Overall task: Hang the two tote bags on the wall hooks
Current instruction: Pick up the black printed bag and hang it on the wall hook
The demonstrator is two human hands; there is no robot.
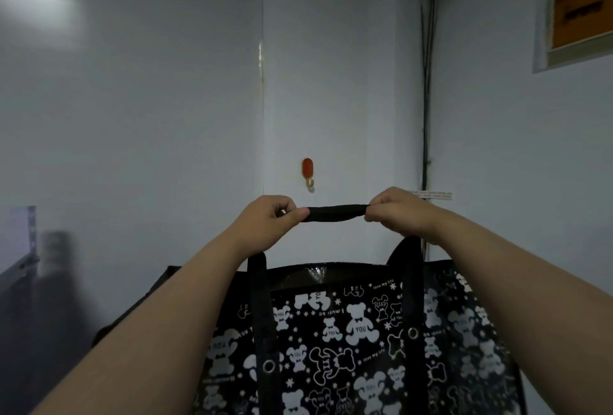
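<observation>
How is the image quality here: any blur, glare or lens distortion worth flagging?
Head view: dim overall; hands, handle and hook sharp; left edge and the orange sign smeared; a pale glare patch upper left; wide-angle bowing stretches the forearms and tote bag.

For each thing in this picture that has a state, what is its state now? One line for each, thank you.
Tote bag: held up below the hook, not yet hung.
Handle: stretched flat between both hands.
Wall hook: on the wall, nothing hanging on it.
Left hand: closed on the handle's left end.
Right hand: closed on the handle's right end.
</observation>
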